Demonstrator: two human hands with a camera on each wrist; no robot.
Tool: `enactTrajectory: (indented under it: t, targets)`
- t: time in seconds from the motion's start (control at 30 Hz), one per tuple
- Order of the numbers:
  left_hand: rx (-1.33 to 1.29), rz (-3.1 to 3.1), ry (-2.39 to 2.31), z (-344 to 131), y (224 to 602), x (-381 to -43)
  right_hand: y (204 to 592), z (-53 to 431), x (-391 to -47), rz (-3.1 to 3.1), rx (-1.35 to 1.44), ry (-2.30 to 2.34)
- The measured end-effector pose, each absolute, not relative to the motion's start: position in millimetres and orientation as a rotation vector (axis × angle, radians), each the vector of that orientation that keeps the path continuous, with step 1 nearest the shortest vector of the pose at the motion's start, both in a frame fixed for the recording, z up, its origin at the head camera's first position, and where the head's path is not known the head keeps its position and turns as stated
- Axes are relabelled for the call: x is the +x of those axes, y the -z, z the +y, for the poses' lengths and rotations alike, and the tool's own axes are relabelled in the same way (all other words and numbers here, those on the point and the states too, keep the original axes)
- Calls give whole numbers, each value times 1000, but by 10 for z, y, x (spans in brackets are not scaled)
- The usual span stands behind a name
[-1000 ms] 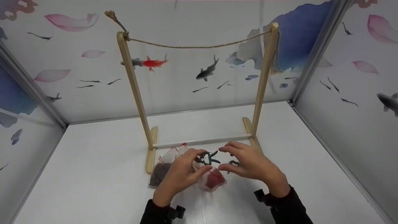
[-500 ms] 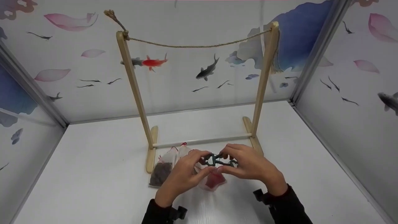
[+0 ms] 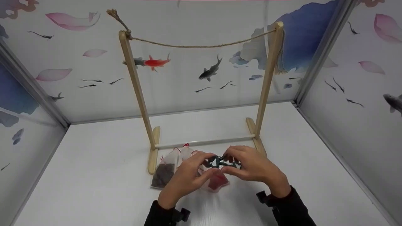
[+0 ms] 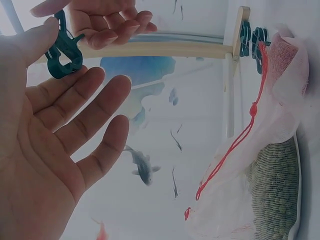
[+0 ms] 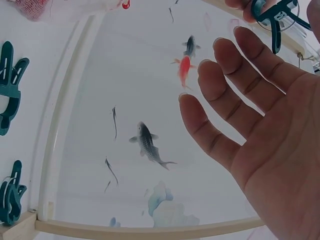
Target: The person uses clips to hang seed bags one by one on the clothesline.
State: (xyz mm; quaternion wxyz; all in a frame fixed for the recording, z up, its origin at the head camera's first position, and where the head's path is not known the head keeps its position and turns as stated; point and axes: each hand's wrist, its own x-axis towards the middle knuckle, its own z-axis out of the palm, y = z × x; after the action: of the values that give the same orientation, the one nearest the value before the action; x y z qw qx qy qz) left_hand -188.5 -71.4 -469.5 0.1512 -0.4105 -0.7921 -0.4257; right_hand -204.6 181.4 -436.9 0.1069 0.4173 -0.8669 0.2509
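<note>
Fingers of the left hand (image 3: 190,172): thumb and fingertips pinch the clip's gripping end; the other fingers spread loosely, as the left wrist view shows.
Fingers of the right hand (image 3: 252,164): thumb and index finger pinch the clip's handles from either side; how hard, I cannot tell.
Held clip: a dark green plastic spring clip (image 3: 216,161), between the two hands; the clock centre for the head view.
Spare clips: two more dark green plastic clips on the table, one (image 5: 10,87) between nine and ten o'clock in the right wrist view, one (image 5: 11,200) at eight.
Red bag: a white mesh bag with red contents (image 3: 217,182), at six o'clock, partly behind the left hand.
Dark bag: a white mesh bag with dark contents (image 3: 163,175), between eight and nine o'clock.
Drawstring: a thin red cord with a bead (image 4: 253,110), between the bags in the left wrist view.
Stand: a pale wooden frame with two uprights (image 3: 137,84), beyond the hands, flanking twelve o'clock.
Rope: brown twisted cord (image 3: 198,46), sagging between the uprights' tops, near twelve.
Table: white surface (image 3: 94,175).
</note>
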Motion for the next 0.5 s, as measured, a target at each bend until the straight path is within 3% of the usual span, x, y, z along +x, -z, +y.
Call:
enactTrajectory:
  t: [0.5]
  targets:
    - [-1211, -2277, 1278, -709, 4679, -1870, 4382, 1815, -2061, -2354, 1277, -872]
